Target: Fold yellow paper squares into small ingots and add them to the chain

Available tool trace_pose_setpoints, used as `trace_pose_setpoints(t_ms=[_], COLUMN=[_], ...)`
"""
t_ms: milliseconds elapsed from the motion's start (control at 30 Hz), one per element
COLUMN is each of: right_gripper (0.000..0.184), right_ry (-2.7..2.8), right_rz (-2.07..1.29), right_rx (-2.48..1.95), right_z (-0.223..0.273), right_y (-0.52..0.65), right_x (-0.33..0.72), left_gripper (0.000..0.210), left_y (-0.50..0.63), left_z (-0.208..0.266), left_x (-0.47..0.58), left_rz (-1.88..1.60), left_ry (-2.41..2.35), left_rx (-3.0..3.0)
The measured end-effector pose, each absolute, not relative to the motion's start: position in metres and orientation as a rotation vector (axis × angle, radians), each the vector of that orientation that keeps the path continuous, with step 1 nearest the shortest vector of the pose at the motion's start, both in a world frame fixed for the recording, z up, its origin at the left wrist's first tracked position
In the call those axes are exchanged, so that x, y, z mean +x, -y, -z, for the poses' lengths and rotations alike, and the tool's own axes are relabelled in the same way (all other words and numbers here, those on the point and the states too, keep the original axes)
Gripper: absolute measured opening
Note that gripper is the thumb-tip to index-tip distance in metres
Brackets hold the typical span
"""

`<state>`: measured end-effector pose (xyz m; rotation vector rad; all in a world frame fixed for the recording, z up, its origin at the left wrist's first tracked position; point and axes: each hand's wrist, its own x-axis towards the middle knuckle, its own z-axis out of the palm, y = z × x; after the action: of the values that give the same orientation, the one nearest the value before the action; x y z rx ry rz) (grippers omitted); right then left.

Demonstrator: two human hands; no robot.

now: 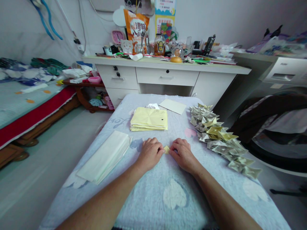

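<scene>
Both hands meet low over the cloth-covered table around a small folded piece of yellow paper [166, 149]. My left hand [151, 152] pinches its left side, and my right hand [183, 154] pinches its right side; the fingers partly hide it. Beyond the hands lies a stack of yellow paper sheets [149, 118]. To the left rests a pile of long pale paper strips [104, 156]. Rows of folded paper pieces [222, 137], grey-silver with a few gold ones, run down the right side of the table.
A pale flat sheet [173, 105] and a crumpled white tissue [153, 106] lie at the table's far end. Behind stands a white desk [168, 76] crowded with items. A washing machine [283, 73] is at the right, a bed [31, 99] at the left.
</scene>
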<state>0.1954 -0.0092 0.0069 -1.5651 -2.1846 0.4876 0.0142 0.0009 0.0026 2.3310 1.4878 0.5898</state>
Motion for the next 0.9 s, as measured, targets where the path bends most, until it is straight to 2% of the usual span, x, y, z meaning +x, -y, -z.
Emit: trace_pose_setpoints(t_ms=[567, 900], right_gripper=[0.017, 0.004], right_ry=[2.167, 2.169], right_rz=[-0.378, -0.363], right_rx=[-1.725, -1.698], right_z=[-0.0039, -0.0059], right_y=[0.0074, 0.0101], right_x=[0.1919, 0.1908], left_gripper=[0.007, 0.004], left_y=[0.0011, -0.0040], left_z=[-0.0040, -0.0079], left_x=[0.0160, 0.0129], left_rz=[-0.532, -0.464], left_ry=[-1.667, -1.622], left_rx=[2.258, 2.227])
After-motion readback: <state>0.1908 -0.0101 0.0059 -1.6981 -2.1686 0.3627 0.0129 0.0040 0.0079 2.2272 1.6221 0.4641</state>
